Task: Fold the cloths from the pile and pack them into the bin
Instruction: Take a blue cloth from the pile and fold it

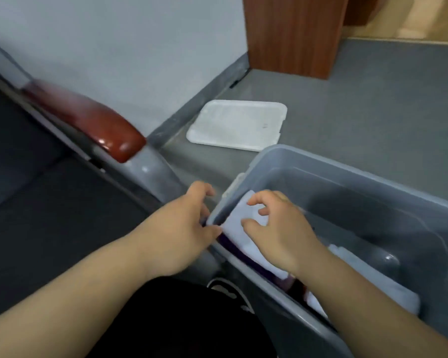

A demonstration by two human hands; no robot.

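A grey translucent plastic bin [347, 161] stands on the floor at the right. Inside its near-left corner lies a folded white cloth [239, 215] on top of a dark purple cloth [233, 248]. My right hand [277, 228] is inside the bin, with curled fingers and thumb on the white cloth. My left hand [181, 223] is at the bin's left corner, its thumb against the rim by the cloth's edge, fingers outside the wall. Another folded white cloth [378, 282] lies further right in the bin. The pile of cloths is out of view.
The bin's white lid [238, 125] lies flat on the grey floor beyond the bin. A seat with a red-brown armrest [88, 120] and grey metal frame is at the left. A wooden cabinet [292, 34] stands at the back. My shoe [230, 290] is beside the bin.
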